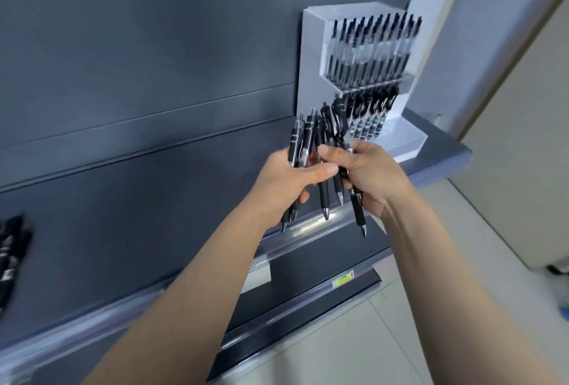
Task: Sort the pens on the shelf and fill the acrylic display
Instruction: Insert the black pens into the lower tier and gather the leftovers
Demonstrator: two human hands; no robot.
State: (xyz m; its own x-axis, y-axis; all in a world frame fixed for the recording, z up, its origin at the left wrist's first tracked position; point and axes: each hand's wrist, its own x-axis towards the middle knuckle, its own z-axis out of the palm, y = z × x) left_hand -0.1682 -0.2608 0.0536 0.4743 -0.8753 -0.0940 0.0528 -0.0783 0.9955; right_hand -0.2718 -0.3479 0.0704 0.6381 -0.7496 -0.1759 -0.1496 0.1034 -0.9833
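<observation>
Left hand (286, 178) clamps the black pens (323, 197) tips-down as ready stock; right hand (369, 169) pinches some loose, likely bound for the acrylic display (311, 55).

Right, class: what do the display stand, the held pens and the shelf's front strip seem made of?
Display stand: probably acrylic, smooth; contents show through its front. Pens: black plastic, matte grips, shiny silvery tips, maybe metal. Front strip: likely clear glossy plastic; it catches glare.

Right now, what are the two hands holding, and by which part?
Both hold black pens by the middle of the barrel, clip ends up and tips down. The left hand grips a bunch; the right hand grips a few more.
</observation>
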